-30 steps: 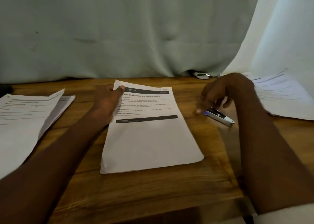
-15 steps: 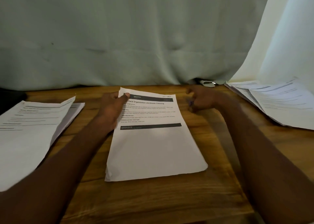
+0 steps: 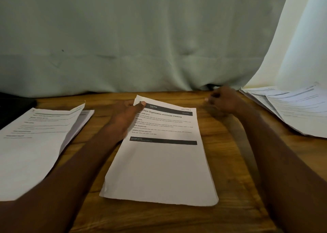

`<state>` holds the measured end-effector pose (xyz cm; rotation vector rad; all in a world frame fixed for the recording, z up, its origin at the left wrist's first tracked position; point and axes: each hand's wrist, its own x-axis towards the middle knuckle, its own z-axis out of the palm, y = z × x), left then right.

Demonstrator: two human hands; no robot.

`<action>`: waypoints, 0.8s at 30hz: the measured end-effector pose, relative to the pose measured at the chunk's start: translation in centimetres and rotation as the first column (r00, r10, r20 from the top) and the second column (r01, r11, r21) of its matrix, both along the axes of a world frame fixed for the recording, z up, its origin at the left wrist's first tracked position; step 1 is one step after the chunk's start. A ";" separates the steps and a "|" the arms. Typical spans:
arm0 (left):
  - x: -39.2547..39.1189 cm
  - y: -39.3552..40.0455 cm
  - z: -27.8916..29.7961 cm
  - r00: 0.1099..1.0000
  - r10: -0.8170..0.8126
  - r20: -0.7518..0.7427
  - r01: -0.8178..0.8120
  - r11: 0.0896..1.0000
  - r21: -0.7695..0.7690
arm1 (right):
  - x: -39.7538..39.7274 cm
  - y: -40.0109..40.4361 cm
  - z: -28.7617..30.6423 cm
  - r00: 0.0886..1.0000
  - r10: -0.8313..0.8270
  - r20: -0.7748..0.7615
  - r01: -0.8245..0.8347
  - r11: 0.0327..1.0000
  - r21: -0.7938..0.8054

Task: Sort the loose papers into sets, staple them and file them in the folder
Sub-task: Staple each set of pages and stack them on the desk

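Note:
A stack of white papers [image 3: 159,165] headed "Rack Organization and Insole Cleaning" lies in the middle of the wooden table [image 3: 159,220]. My left hand [image 3: 126,117] pinches its top-left corner, thumb on top, and that corner is lifted a little. My right hand [image 3: 223,100] hovers blurred near the table's far edge, right of the stack's top. Its fingers are curled round a small dark thing, the stapler [image 3: 214,95], which is mostly hidden in the hand.
A second pile of printed sheets [image 3: 35,144] lies at the left, its top page raised. Several fanned sheets [image 3: 292,112] lie at the far right. A dark object [image 3: 14,107] sits at the left edge. Pale cloth [image 3: 141,47] hangs behind the table.
My right hand took the stapler from the table beside the stack and moved it up and back toward the far edge. My left hand kept its pinch on the corner.

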<state>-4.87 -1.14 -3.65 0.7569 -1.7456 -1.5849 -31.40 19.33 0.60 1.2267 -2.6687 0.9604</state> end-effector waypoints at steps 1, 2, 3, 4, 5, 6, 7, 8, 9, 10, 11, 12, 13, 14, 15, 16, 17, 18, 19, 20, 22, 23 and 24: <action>0.0 0.1 0.0 1.000 -0.013 0.016 0.013 1.000 -0.019 | 0.3 0.0 0.3 0.999 0.026 0.043 -0.020 0.989 -0.145; -0.1 0.2 0.0 0.999 -0.031 0.031 0.032 0.999 -0.035 | 0.8 0.0 0.8 0.991 0.071 0.115 -0.035 0.957 -0.289; -0.2 0.4 0.0 0.997 -0.057 0.045 0.059 0.998 -0.036 | 1.2 -0.1 1.4 0.966 0.135 0.219 -0.034 0.911 -0.411; -0.4 0.7 -0.1 0.995 -0.085 0.057 0.086 0.996 -0.023 | 1.8 -0.5 1.9 0.918 0.213 0.336 -0.019 0.866 -0.499; -0.5 1.1 -0.1 0.992 -0.109 0.070 0.110 0.994 -0.013 | 2.4 -1.0 2.3 0.847 0.297 0.441 -0.001 0.830 -0.557; -0.7 1.4 -0.2 0.988 -0.129 0.084 0.131 0.991 -0.016 | 3.0 -1.6 2.6 0.774 0.366 0.516 0.005 0.812 -0.583; -0.9 1.7 -0.3 0.985 -0.143 0.099 0.147 0.989 -0.033 | 3.7 -2.2 2.8 0.721 0.406 0.562 -0.002 0.812 -0.584; -1.1 2.0 -0.3 0.982 -0.151 0.111 0.159 0.986 -0.059 | 4.5 -2.8 2.9 0.698 0.419 0.581 -0.025 0.825 -0.564; -1.1 2.2 -0.4 0.980 -0.155 0.123 0.166 0.982 -0.090 | 5.2 -3.2 2.9 0.699 0.421 0.578 -0.063 0.842 -0.536; -1.2 2.3 -0.4 0.979 -0.157 0.132 0.173 0.978 -0.120 | 5.7 -3.4 2.8 0.712 0.425 0.559 -0.114 0.856 -0.505; -1.1 2.4 -0.3 0.979 -0.154 0.136 0.174 0.974 -0.144 | 6.2 -3.5 2.6 0.735 0.432 0.522 -0.184 0.869 -0.460; -1.0 2.4 -0.4 0.980 -0.149 0.134 0.170 0.972 -0.162 | 6.7 -3.6 2.4 0.763 0.440 0.474 -0.264 0.881 -0.393; -1.0 2.6 -0.4 0.982 -0.139 0.128 0.161 0.971 -0.178 | 7.1 -3.6 2.2 0.788 0.444 0.426 -0.337 0.890 -0.306; -1.0 2.7 -0.5 0.984 -0.126 0.123 0.150 0.967 -0.206 | 7.4 -3.7 2.0 0.812 0.442 0.382 -0.386 0.897 -0.216; -1.0 2.9 -0.5 0.987 -0.109 0.119 0.135 0.962 -0.239 | 7.8 -4.0 1.7 0.836 0.435 0.335 -0.412 0.900 -0.142; -1.1 3.0 -0.6 0.989 -0.090 0.116 0.119 0.954 -0.275 | 8.2 -4.2 1.3 0.858 0.434 0.276 -0.425 0.900 -0.095; -1.2 3.1 -0.6 0.991 -0.069 0.111 0.099 0.948 -0.301 | 8.5 -4.5 1.0 0.870 0.445 0.211 -0.439 0.895 -0.076; -1.3 3.2 -0.6 0.993 -0.050 0.110 0.084 0.942 -0.325 | 8.7 -4.6 0.8 0.874 0.464 0.143 -0.459 0.886 -0.072; -1.3 3.3 -0.6 0.993 -0.031 0.111 0.068 0.936 -0.344 | 8.7 -4.7 0.6 0.873 0.481 0.084 -0.477 0.876 -0.068; -1.4 3.3 -0.5 0.994 -0.009 0.113 0.050 0.931 -0.362 | 8.7 -4.8 0.5 0.869 0.494 0.037 -0.492 0.869 -0.055; -1.5 3.6 -0.4 0.992 0.025 0.121 0.026 0.916 -0.399 | 8.4 -4.9 0.4 0.862 0.507 -0.024 -0.507 0.862 -0.018; -1.5 3.8 -0.3 0.991 0.041 0.126 0.015 0.908 -0.419 | 8.2 -5.0 0.3 0.860 0.509 -0.036 -0.509 0.860 -0.010; -1.5 4.0 -0.1 0.991 0.050 0.125 0.009 0.902 -0.432 | 8.1 -5.1 0.2 0.859 0.511 -0.036 -0.511 0.859 -0.008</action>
